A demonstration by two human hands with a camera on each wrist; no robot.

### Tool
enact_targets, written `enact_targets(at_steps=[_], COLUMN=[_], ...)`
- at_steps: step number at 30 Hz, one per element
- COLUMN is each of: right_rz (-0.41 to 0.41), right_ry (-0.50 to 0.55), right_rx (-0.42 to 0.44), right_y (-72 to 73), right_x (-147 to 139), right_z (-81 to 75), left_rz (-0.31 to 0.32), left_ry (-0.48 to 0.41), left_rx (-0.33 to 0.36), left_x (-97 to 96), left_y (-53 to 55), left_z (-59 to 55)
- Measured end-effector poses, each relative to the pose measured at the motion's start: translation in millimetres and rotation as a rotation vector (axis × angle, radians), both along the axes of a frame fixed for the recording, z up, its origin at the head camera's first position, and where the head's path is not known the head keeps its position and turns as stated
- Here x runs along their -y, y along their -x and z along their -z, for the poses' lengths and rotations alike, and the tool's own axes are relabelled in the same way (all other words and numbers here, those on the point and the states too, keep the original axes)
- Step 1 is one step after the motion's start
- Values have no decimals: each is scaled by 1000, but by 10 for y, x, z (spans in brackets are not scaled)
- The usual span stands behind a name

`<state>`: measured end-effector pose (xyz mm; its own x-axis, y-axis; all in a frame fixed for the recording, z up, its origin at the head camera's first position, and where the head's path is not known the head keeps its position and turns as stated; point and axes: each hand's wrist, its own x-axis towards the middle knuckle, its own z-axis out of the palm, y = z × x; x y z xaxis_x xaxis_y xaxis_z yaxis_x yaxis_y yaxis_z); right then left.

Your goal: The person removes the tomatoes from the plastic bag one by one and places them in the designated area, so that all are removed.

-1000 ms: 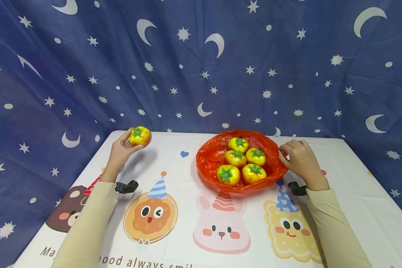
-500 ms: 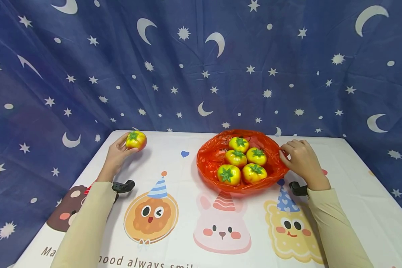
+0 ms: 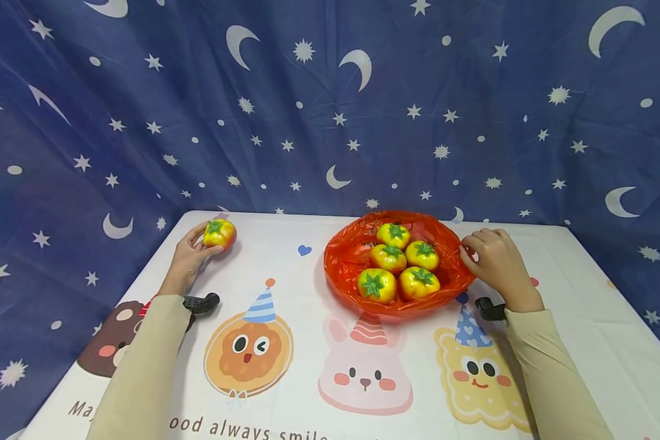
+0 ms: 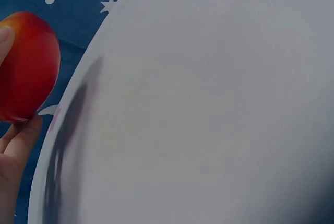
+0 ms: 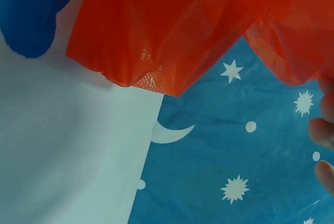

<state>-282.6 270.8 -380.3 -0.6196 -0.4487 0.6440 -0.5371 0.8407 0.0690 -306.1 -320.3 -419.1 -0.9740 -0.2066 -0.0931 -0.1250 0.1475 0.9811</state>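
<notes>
At the table's back left, my left hand [image 3: 189,253] holds a red-and-yellow tomato [image 3: 220,234] with a green leafy top, between thumb and fingers. In the left wrist view the tomato [image 4: 32,70] shows its smooth red side, and a shadow falls on the cloth beside it. Right of centre lies a red plastic bag [image 3: 342,260], its mouth spread wide. Several similar tomatoes [image 3: 387,259] sit inside, green tops up. My right hand [image 3: 495,260] pinches the bag's right rim. In the right wrist view the red bag [image 5: 172,20] fills the top, with fingertips [image 5: 322,132] at the right edge.
A white tablecloth [image 3: 286,269] with printed cartoon animals and food covers the table. Behind it and on the left hangs a blue curtain [image 3: 286,91] with moons and stars. Black wrist cameras [image 3: 202,303] sit at both wrists.
My left hand has carried the tomato down and slightly left, closer to the tablecloth. The right hand and the bag with its tomatoes have stayed in place.
</notes>
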Motion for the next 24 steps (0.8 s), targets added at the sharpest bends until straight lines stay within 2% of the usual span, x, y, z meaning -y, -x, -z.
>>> enact_targets(at_steps=[5, 14, 18, 24], right_rz=[4, 14, 10, 15], right_ry=[0, -8, -7, -6], right_rx=[2, 12, 11, 14], right_y=[-3, -12, -11, -18], right_x=[2, 12, 17, 18], right_z=[-6, -5, -12, -19], left_rz=[-8, 4, -3, -20], left_ry=[14, 30, 16, 50], left_rx=[27, 33, 41, 71], left_x=[-7, 17, 19, 11], left_y=[15, 28, 47, 70], left_z=[48, 121, 140, 144])
